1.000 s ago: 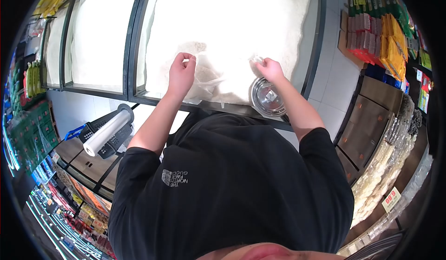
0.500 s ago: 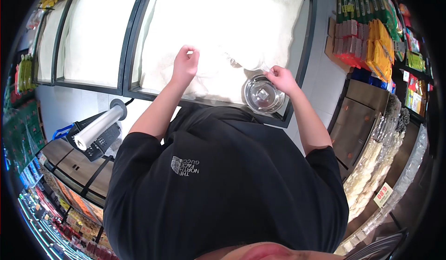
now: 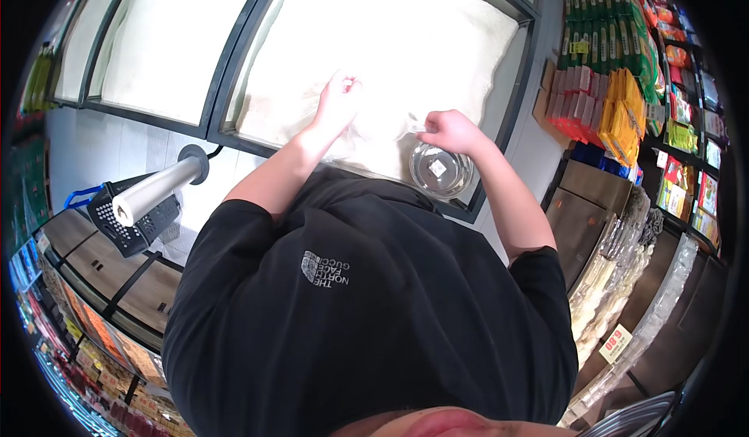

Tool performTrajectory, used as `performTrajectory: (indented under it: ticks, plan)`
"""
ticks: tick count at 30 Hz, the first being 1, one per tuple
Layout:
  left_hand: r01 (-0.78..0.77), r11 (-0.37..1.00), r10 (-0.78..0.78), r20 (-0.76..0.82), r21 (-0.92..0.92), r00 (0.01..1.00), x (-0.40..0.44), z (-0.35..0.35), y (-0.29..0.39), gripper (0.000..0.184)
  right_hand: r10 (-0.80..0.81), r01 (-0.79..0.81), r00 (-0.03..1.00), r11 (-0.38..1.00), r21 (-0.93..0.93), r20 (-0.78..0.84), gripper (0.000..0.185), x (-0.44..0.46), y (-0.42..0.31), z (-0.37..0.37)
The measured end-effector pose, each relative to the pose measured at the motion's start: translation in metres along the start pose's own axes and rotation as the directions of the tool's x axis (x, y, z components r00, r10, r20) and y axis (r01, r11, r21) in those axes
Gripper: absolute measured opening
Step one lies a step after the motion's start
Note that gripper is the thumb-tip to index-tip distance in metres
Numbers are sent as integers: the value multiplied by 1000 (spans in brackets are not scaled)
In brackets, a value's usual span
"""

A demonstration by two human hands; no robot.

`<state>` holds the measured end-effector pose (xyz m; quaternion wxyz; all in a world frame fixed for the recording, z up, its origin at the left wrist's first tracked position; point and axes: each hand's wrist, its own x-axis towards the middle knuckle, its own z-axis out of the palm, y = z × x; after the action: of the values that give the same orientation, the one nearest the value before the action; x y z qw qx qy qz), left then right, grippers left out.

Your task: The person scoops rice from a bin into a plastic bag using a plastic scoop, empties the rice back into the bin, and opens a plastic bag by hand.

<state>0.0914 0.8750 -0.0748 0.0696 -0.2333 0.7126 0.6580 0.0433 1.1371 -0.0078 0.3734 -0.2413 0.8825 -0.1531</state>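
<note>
My one camera sits on my head. It looks forward and down, close over my black shirt (image 3: 382,320), at my left hand (image 3: 339,103) and right hand (image 3: 454,131). It sees very wide, all round and bent.

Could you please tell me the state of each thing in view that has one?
Left hand: fingers curled; glare hides any grip
Right hand: closed, apparently pinching clear film
Clear film: loose beside the right hand; full extent lost in glare
Bowl: at the bin's near right corner, below the right hand
Bin: open-topped
Roll: slanted
Price card: upside down in this view
</note>
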Motion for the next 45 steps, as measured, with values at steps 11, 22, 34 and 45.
performTrajectory:
  ticks: [11,22,34,45]
  plan:
    - [-80,996,79,25,39,997,-20,-3,-14,22,48,-33,999,880,-474,20,35,22,-109,-7]
    - [-39,997,38,16,67,999,-21,-35,-6,16,393,-393,905,919,36,-165,49,-63,26,4]
    - [87,990,-82,-54,107,995,-41,-18,26,15,380,-371,902,925,78,-206,52,29,142,93]
    - [90,989,-78,-99,120,992,-46,-8,29,13,400,-210,886,796,567,-234,51,75,129,135]
